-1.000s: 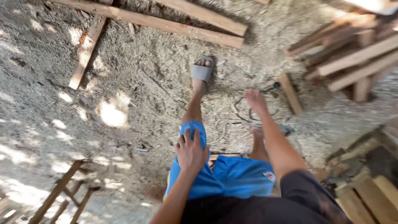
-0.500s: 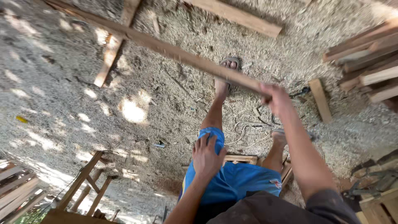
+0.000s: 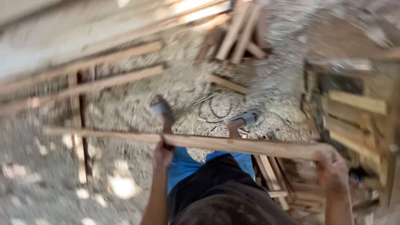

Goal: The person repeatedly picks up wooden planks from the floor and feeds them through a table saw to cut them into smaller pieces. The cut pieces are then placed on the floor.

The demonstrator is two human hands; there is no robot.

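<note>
A long wooden batten (image 3: 233, 145) lies level across my body, running from far left to right. My left hand (image 3: 162, 153) grips it near its middle, and my right hand (image 3: 332, 170) grips its right end. Below the batten I see my blue shorts (image 3: 183, 166), dark shirt (image 3: 225, 196) and both sandalled feet (image 3: 160, 109) on sawdust-covered ground. The picture is motion-blurred.
More long battens (image 3: 104, 81) lie on the ground at the left. A heap of short wood pieces (image 3: 237, 35) sits at the top centre. A wooden frame or crate (image 3: 358, 108) stands at the right, with slats (image 3: 271, 175) beside my legs.
My right hand picked the batten up from the ground and swung it across my body. My left hand left my thigh and took hold of it. The view turned.
</note>
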